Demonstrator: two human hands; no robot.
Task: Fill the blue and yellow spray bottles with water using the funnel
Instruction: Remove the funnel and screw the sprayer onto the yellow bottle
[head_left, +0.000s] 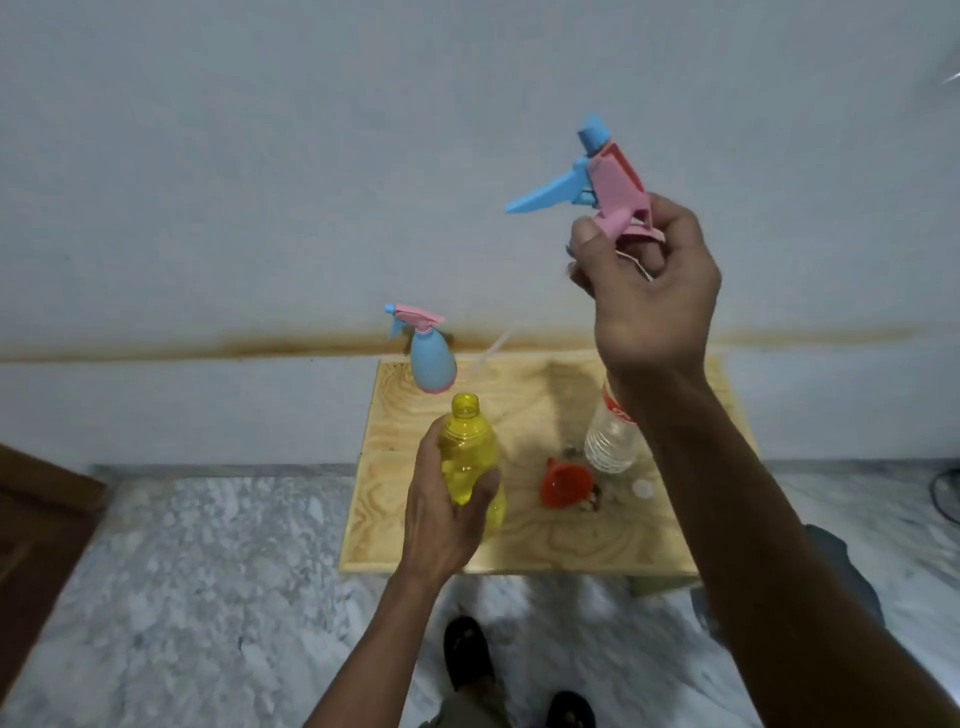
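A pale plywood tabletop (545, 540) is set on a marbled floor (208, 571). An orange funnel (565, 487) lies near its middle. Just beside the funnel a clear plastic bottle (610, 441) and white cap (642, 488) are seen; farther back-left, a blue spray bottle (432, 364).

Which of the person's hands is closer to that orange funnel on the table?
Left. The left hand grips the yellow bottle just beside the funnel, level with it. The right hand is raised well above the table, holding the spray head.
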